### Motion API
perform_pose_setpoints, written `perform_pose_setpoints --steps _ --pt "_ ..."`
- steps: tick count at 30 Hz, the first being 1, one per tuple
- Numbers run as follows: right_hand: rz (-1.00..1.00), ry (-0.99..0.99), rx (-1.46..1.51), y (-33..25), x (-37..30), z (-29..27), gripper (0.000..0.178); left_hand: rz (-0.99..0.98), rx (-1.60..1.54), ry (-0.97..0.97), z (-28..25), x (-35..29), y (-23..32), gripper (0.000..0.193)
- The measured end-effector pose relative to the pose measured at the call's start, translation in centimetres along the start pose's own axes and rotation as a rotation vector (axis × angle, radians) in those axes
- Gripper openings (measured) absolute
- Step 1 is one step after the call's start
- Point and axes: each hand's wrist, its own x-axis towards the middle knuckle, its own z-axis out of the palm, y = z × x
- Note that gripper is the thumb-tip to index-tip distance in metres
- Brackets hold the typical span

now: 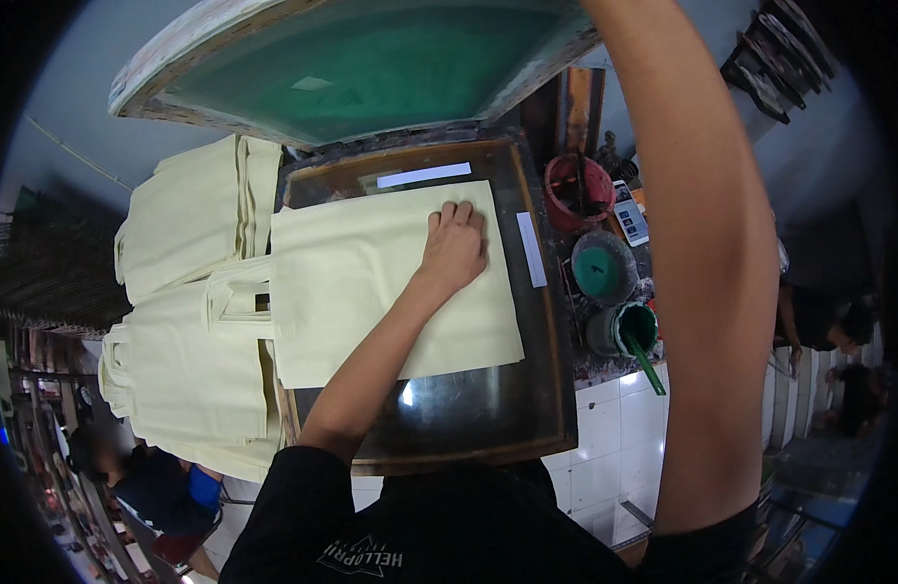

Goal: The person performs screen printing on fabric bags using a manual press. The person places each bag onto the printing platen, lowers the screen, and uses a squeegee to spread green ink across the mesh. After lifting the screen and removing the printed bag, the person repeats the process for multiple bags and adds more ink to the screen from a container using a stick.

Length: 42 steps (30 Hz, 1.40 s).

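Observation:
A pale cream fabric bag (pixel 371 311) lies flat on a dark, glossy board (pixel 468 409) with a wooden rim. My left hand (pixel 456 243) rests on the bag's upper right part. Its fingers are curled and the tips hidden, so whether they pinch fabric does not show. Above the board, a screen-printing frame (pixel 371 73) with green mesh is tilted up. My right arm (pixel 707 243) reaches up past the frame's right end; the hand is beyond the top edge. White strips lie on the board, one above the bag (pixel 425 175) and one right of it (pixel 532 250).
Stacked cream bags (pixel 191 360) lie left of the board. At right stand a red bucket (pixel 578 190), a bowl of green ink (pixel 598 273) and an ink tub (pixel 624 331) with a green-handled tool. A phone (pixel 629 214) lies nearby. Another person (pixel 152 487) sits lower left.

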Motion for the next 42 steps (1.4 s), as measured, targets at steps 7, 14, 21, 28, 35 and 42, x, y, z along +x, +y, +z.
perform_pose_setpoints --steps 7,14,21,28,35,42 --pt "-0.009 -0.003 0.01 -1.3 -0.4 -0.1 0.033 0.017 0.084 -0.028 0.9 0.2 -0.7 0.019" --pt "-0.01 0.008 0.023 -0.6 -0.3 0.4 0.034 0.004 -0.033 0.079 1.2 0.9 -0.7 0.021" --pt "-0.08 0.036 -0.052 0.0 0.1 0.4 0.037 -0.127 -0.113 0.048 1.8 1.9 0.2 0.052" --pt "-0.106 0.084 -0.068 0.3 0.4 0.8 0.036 -0.337 0.035 -0.327 1.2 3.4 -0.2 0.095" --pt "-0.138 0.045 -0.037 0.1 0.5 0.6 0.034 -0.391 0.006 -0.372 1.1 4.0 0.1 0.104" --pt "-0.134 0.072 -0.028 0.7 0.7 0.9 0.032 -0.531 -0.011 -0.483 0.1 5.1 1.4 0.107"
